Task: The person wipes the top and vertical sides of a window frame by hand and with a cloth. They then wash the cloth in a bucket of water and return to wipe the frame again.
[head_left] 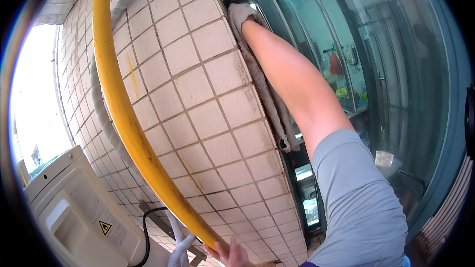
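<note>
My right arm stretches up along the window, its grey sleeve pushed up at the elbow. At its far end my right hand (pixel 250 21) presses a grey cloth (pixel 241 13) into the upper corner between the tiled wall and the green window frame. The cloth covers most of the hand, so its fingers are hidden. A long tail of the cloth hangs down beside the forearm along the narrow gap at the frame. Low in the view, my left hand (pixel 231 256) has its fingers on the yellow pipe (pixel 133 123); part of that hand is cut off by the lower edge.
White tiles cover the wall (pixel 198 118). A white outdoor air-conditioner unit (pixel 84 212) stands at the lower left, with a black cable (pixel 146 227) and wrapped tubing (pixel 101 109) by the pipe. The window glass (pixel 396 94) in its green frame (pixel 272 20) fills the right side.
</note>
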Action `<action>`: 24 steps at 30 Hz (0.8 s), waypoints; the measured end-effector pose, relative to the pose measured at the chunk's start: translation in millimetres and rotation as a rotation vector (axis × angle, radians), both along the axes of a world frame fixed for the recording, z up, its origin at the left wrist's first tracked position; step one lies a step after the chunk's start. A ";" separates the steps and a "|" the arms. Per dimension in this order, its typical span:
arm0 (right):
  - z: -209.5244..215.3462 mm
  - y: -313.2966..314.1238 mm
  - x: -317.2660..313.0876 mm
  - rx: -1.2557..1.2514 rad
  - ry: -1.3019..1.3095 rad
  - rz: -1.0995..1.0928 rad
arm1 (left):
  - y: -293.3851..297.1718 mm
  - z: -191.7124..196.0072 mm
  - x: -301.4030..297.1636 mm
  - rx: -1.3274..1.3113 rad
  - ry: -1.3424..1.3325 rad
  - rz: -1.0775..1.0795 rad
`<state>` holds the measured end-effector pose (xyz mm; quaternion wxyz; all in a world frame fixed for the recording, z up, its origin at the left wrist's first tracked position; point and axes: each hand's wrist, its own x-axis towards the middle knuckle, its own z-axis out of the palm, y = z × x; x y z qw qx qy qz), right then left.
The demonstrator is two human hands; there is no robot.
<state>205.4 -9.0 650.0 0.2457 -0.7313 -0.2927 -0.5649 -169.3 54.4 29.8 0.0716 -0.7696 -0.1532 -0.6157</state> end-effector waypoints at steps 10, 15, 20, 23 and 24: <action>-19.3 4.3 13.9 0.070 -0.051 0.105 | 9.8 0.7 -0.8 0.170 0.043 -0.043; -65.1 -21.9 -15.3 -0.142 -0.115 -0.002 | 33.5 -37.1 -2.0 0.196 0.175 0.065; -158.0 -23.4 -3.7 0.095 -0.001 0.304 | 13.4 -12.2 6.7 -0.260 -0.144 -0.237; -177.8 -18.7 -10.7 0.061 0.024 0.266 | 15.6 1.4 -0.4 0.119 0.002 -0.030; -175.2 -18.8 0.8 0.068 -0.052 0.273 | 14.0 1.2 1.6 0.110 0.012 -0.021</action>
